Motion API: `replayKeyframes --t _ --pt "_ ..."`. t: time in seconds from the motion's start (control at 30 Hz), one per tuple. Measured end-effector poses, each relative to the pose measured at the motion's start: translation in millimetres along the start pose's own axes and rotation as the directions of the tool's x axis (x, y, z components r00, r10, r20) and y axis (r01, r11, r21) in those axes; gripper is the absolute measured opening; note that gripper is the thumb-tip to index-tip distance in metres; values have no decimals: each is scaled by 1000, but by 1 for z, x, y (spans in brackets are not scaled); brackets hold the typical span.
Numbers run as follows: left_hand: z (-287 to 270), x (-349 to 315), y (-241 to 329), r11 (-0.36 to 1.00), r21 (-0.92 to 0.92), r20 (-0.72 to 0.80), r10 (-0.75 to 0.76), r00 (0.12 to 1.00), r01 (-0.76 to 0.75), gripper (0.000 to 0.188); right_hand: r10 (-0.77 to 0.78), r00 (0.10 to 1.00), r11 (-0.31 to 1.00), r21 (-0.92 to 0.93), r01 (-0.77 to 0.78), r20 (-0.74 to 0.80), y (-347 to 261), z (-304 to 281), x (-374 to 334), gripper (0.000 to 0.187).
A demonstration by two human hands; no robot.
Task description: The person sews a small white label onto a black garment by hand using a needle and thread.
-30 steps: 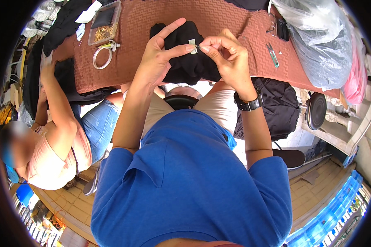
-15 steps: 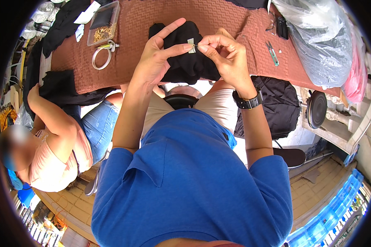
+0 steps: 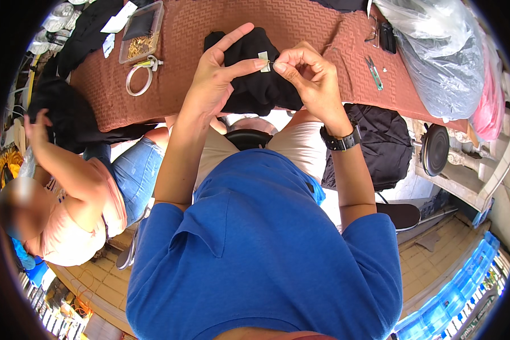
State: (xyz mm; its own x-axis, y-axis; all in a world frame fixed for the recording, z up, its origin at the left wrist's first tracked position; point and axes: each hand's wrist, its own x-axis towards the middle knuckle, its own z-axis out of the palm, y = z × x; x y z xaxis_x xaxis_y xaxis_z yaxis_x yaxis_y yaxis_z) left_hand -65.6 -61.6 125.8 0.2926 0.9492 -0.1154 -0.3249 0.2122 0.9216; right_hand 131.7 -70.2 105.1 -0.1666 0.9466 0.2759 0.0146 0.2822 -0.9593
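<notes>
A bunched black garment [image 3: 254, 93] lies at the near edge of the table, with a small pale tag [image 3: 263, 55] on it. The thumb of my left hand [image 3: 214, 72] presses on that tag while its index finger points up and away; its other fingers are partly hidden by the cloth. Close beside the thumb, my right hand [image 3: 311, 69] pinches a tiny thin pin [image 3: 271, 63] between thumb and index finger. The pin's end is at the tag, but whether it passes through cannot be made out.
A brown cloth-covered table [image 3: 187, 34] holds a clear box [image 3: 142, 28] of gold-coloured pins, a white ring-shaped strap [image 3: 139, 79], green thread snips [image 3: 374, 72] and a large plastic bag [image 3: 436, 56]. At left sits a co-worker [image 3: 85, 209] beside black fabric [image 3: 68, 113].
My hands stay almost still; my right fingertips have shifted very slightly right, away from the left thumb. The co-worker's hand has lifted off the black fabric, which has moved.
</notes>
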Motion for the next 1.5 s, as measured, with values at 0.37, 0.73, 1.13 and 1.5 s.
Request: replayKeyframes --t 0.37,0.73,1.13,1.5 --pt "3 3 -2 1000 -15 -43 13 999 -13 69 20 999 999 48 -19 -27 1 2 -1 3" --pt "5 1 9 987 -152 -64 42 997 -52 72 -15 994 998 -55 9 -106 -18 -7 2 6" --pt "7 1 8 980 -182 -46 69 997 -76 72 -194 976 932 -329 154 -94 -44 11 2 16" --pt "4 1 8 983 -173 -45 56 997 -63 71 -259 963 896 -391 209 -79 -45 13 4 19"
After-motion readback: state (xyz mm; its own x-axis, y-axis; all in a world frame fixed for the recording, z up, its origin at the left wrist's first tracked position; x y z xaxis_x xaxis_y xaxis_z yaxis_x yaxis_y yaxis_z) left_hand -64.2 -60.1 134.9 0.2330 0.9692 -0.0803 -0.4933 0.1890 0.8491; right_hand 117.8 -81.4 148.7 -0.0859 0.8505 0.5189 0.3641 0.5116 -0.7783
